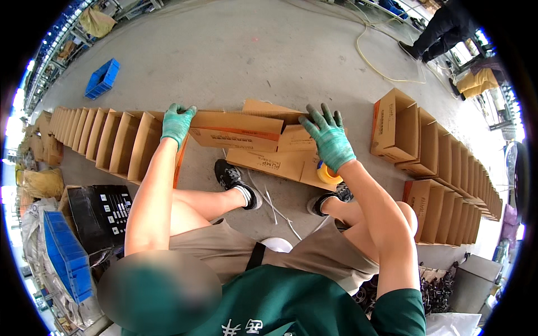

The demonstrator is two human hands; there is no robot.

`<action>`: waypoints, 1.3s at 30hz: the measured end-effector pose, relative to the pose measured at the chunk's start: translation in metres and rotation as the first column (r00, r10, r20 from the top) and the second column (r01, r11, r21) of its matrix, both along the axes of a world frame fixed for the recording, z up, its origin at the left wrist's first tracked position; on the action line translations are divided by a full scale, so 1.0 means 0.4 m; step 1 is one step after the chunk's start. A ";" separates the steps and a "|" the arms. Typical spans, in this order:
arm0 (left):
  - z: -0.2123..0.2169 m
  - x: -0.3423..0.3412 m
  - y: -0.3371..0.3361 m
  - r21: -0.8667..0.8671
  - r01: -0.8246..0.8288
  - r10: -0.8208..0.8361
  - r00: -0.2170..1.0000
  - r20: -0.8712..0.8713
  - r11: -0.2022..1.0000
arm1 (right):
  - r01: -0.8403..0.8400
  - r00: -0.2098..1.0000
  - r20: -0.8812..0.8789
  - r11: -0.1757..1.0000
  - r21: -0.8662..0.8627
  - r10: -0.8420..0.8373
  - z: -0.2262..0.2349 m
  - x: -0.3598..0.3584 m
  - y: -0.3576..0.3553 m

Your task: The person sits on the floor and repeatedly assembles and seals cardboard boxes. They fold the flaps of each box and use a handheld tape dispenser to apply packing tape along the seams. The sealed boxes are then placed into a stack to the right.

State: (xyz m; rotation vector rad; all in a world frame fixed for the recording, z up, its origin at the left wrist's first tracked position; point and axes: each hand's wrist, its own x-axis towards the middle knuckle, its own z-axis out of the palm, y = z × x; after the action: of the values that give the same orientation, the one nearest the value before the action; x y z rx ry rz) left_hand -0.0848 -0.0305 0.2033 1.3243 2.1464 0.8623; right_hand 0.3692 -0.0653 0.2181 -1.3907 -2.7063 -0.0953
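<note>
Both of my hands wear green gloves. My left hand (178,124) is closed on the left end of a cardboard box (235,130) with an orange stripe, which lies on its side before me. Above the right end of that box my right hand (329,139) has its fingers spread; whether it touches the cardboard I cannot tell. Beneath are flat cardboard pieces (269,162) with dark print. A yellow roll of tape (328,175) shows just below my right hand, over the cardboard.
A long row of open cardboard boxes (117,143) runs off to the left. More open boxes (414,131) stand in rows at right. A blue crate (102,79) sits on the floor beyond. White strips (274,207) lie between my shoes. A person (440,33) stands far right near a hose (364,53).
</note>
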 end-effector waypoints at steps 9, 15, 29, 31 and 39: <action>0.023 0.081 -0.025 0.056 0.021 -0.014 0.992 -0.122 0.998 | -0.034 0.951 -0.304 0.997 0.065 0.052 0.035 -0.017 -0.029; 0.010 0.152 -0.040 0.049 0.296 -0.277 0.931 -0.236 0.954 | -0.081 0.811 -0.585 0.995 -0.063 0.029 0.043 -0.001 0.008; 0.022 0.252 -0.064 -0.255 0.771 -0.700 0.637 0.323 0.583 | -0.101 0.098 -0.683 0.675 -0.731 -0.724 -0.183 0.100 0.050; 0.008 0.274 -0.064 -0.256 0.730 -0.731 0.673 0.108 0.634 | -0.305 -0.221 -0.551 0.593 -0.745 -0.805 -0.173 0.111 0.061; -0.119 0.329 -0.055 0.014 0.473 -0.428 0.810 -0.401 0.881 | 0.141 -0.081 -0.609 0.596 -0.790 -0.789 -0.094 0.107 0.083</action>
State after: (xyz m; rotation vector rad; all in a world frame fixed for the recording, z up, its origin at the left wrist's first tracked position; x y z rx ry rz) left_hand 0.0467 -0.0525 0.1559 2.1055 1.9234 0.5613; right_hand 0.4118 -0.0320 0.1805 -1.5892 -0.8983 1.1746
